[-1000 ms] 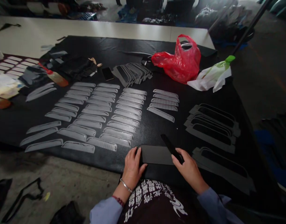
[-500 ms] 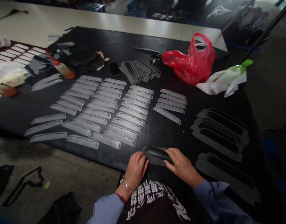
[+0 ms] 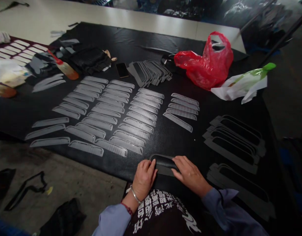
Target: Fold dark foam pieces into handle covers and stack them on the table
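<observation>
A long black curved piece (image 3: 163,161) lies over a flat grey piece (image 3: 165,170) at the near edge of the black-covered table. My left hand (image 3: 144,174) has its fingers together on the left end of both, one fingertip pressing the black piece. My right hand (image 3: 189,172) grips the right end of the black piece between thumb and fingers. Rows of grey strips with shiny edges (image 3: 131,144) lie beyond and to the left. On the right are overlapping grey pieces with long dark centres (image 3: 229,147).
A red plastic bag (image 3: 215,65) and a green-capped bottle on white paper (image 3: 251,80) stand at the back right. Farther back lie a phone (image 3: 122,70) and a fan of grey pieces (image 3: 151,72). An orange bottle (image 3: 68,71) lies at the left.
My right hand has shifted slightly left along the black piece. A finger of my left hand now rests on that piece's left end. The view has tilted slightly.
</observation>
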The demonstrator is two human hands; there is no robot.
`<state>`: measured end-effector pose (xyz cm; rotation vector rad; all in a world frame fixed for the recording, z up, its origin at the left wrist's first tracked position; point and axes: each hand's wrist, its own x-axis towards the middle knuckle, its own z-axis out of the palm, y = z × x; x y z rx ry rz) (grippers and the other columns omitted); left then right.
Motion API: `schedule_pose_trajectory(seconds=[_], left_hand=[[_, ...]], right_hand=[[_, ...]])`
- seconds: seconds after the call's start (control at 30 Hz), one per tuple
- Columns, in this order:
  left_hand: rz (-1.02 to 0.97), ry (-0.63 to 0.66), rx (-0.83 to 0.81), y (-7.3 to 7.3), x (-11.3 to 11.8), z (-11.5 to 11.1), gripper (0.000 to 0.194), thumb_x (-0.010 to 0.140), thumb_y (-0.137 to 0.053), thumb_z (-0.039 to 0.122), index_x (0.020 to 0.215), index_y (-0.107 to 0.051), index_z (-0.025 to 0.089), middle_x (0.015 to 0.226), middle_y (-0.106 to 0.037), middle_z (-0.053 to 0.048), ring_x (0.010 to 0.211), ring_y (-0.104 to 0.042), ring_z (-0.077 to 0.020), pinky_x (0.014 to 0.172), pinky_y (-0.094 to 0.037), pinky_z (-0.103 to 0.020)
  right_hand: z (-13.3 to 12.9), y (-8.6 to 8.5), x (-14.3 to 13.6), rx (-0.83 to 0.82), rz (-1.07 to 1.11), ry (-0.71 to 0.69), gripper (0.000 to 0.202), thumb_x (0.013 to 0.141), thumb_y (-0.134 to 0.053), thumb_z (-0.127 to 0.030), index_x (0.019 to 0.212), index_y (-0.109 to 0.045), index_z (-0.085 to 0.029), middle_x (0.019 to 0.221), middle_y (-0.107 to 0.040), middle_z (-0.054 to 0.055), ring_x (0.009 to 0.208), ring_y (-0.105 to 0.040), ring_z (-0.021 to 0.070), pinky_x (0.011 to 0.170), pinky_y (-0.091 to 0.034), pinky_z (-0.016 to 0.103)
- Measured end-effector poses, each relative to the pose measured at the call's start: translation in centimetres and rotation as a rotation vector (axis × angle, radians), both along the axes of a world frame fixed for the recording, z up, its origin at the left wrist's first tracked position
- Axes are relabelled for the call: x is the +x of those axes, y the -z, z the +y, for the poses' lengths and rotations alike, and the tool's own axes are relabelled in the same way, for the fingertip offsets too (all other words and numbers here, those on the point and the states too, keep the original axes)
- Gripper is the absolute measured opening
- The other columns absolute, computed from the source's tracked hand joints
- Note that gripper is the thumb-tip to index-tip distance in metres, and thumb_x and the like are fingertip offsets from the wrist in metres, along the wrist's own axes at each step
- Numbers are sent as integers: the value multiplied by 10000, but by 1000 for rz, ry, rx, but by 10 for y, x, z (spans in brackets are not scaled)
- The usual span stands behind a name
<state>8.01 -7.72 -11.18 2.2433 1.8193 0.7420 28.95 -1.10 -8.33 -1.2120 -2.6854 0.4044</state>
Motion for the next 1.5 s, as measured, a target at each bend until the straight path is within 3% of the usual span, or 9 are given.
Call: schedule_pose_trajectory(seconds=[0.37,0.8,1.17,1.5], left_hand=[[66,-1,40,5,2,0,324,863,-494,159,1186,-488,144,940,-555,-100,896,-512,-219,751,-506,-393],[112,22,111,13,3,0,362,853,-498,111,1213,-483,145,1176,-600,-133,994,-537,-237,820,-478,-415],[96,54,140,15,3,-1,402,845,-515,82,1241,-458,125,1173,-608,-138,955,-541,-217,807,-473,-396],[164,51,194,18,5,-1,308,849,-515,93,1155,-519,53,1166,-604,-157,968,-516,-242,810,-450,-402]], right_hand=[[3,-4,-3,-14,-24,-13,233,822,-547,-182,1054,-541,-164,998,-595,94,934,-558,226,797,-508,357],[6,-6,-5,-22,-38,-41,234,785,-587,-149,1016,-551,-156,955,-589,86,898,-549,221,771,-512,355],[5,-8,-6,-18,-57,-38,256,786,-590,-147,1039,-549,-138,958,-587,82,894,-535,221,772,-507,355],[5,-7,-7,-33,-66,-36,231,788,-595,-166,1015,-557,-150,962,-586,87,893,-533,219,765,-506,357]])
